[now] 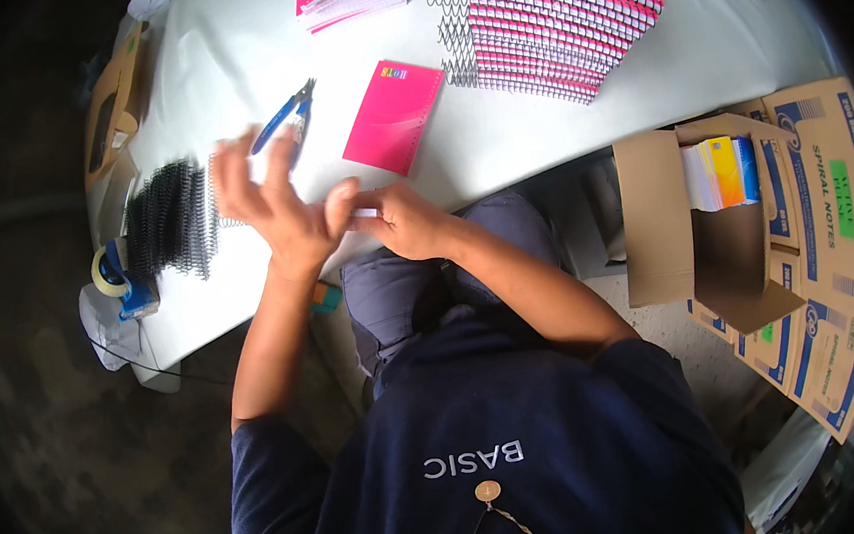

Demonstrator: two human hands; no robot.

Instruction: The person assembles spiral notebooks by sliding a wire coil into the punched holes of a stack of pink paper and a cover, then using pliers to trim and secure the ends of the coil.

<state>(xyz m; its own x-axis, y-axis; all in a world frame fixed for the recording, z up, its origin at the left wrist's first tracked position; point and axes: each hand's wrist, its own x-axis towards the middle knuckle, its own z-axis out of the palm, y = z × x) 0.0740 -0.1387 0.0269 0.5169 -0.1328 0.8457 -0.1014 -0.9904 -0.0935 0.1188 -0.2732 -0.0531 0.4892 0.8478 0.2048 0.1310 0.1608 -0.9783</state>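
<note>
While the left hand point(295, 222) stands released, fingers spread and blurred by motion, the right hand point(409, 223) grasps a thin pale item point(365, 213) between thumb and fingers; only its white edge projects, to the left of the grip, beside the left thumb, the remainder hidden. Pink booklet point(395, 117), one, far of the right hand, with small multicoloured lettering at its far end. Pink coil-bound notebooks point(569, 30), overlapping pile, far right; pale label on the uppermost cover. Pliers point(274, 128), blue-handled, just beyond the left fingers. Dark spiral coils point(170, 217), heaped, left; tape dispenser point(136, 295), blue, left of these. Cardboard cartons point(808, 137), right, printed in blue and dark lettering, bearing a bright green label point(842, 199); one open, containing colourful booklets point(723, 173). Shirt point(477, 394), navy, white block lettering across the chest.
</note>
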